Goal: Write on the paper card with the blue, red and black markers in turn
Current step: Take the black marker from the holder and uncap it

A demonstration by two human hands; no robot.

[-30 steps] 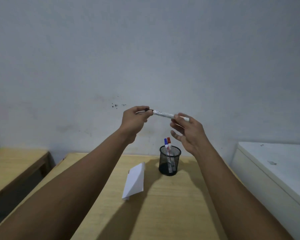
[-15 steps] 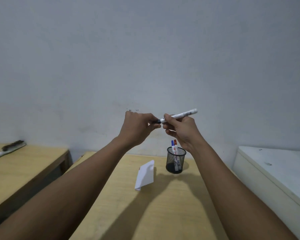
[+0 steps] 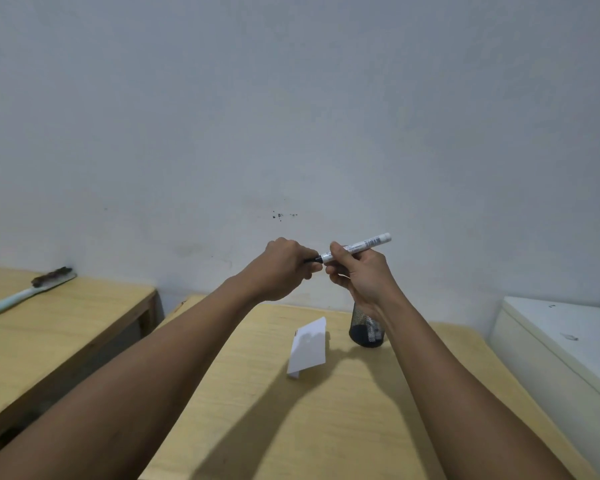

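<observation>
Above the wooden table [image 3: 326, 427], a white marker [image 3: 357, 247] is gripped by the right hand [image 3: 359, 275]. Its black end is pinched by the left hand [image 3: 284, 268].

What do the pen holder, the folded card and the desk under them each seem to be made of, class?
Pen holder: black wire mesh, probably metal; light shows through its fine grid wall.
Folded card: white matt paper or thin card; it stands on a sharp crease.
Desk: pale wood or wood-look laminate, smooth with a slight sheen; faint grain lines run along it, so which of the two stays open.
</observation>
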